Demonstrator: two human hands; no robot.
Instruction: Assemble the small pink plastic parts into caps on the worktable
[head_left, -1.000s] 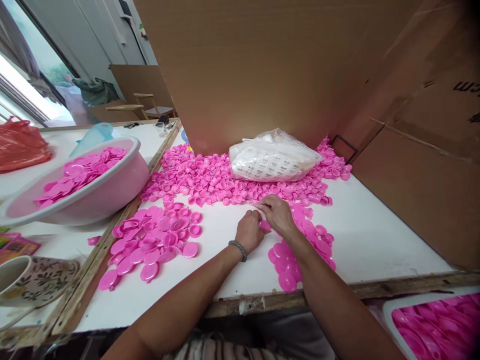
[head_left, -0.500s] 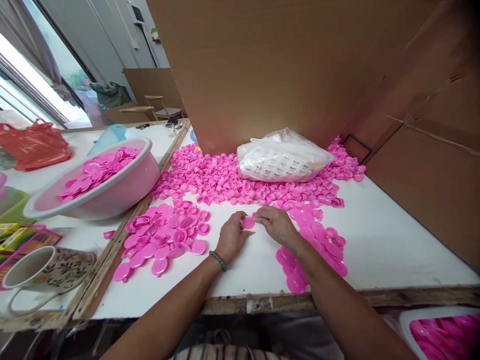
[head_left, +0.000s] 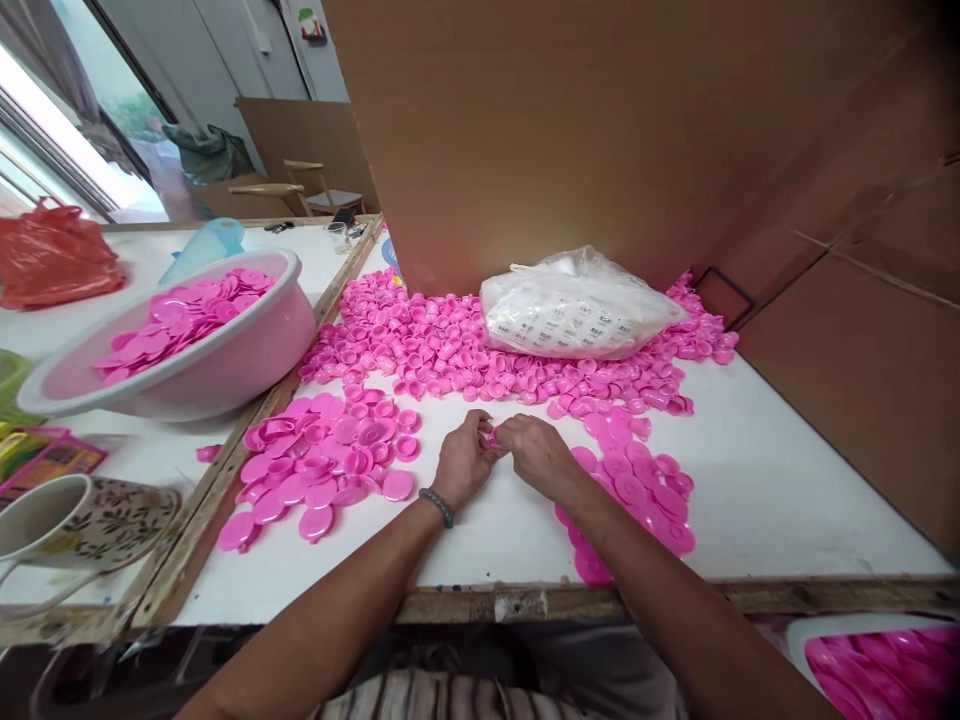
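Note:
My left hand [head_left: 463,465] and my right hand [head_left: 534,453] meet over the white table [head_left: 750,480], fingers curled together on one small pink plastic piece [head_left: 493,436] that barely shows between them. A grey bead bracelet [head_left: 437,505] is on my left wrist. To the left lies a group of pink oval lids and small caps [head_left: 322,465]. Under my right forearm spreads another group of flat pink lids [head_left: 637,490]. Behind my hands a wide heap of small pink caps [head_left: 465,350] runs across the table.
A clear plastic bag of white printed pieces [head_left: 577,310] rests on the heap against a cardboard wall [head_left: 562,130]. On the left table stand a pink basin of lids [head_left: 172,340], a floral mug [head_left: 67,525] and an orange bag [head_left: 52,255]. A tray of pink parts [head_left: 885,665] sits at bottom right.
Both hands have closed tighter together around the pink piece, which showed more plainly half a second ago. The view has shifted a little.

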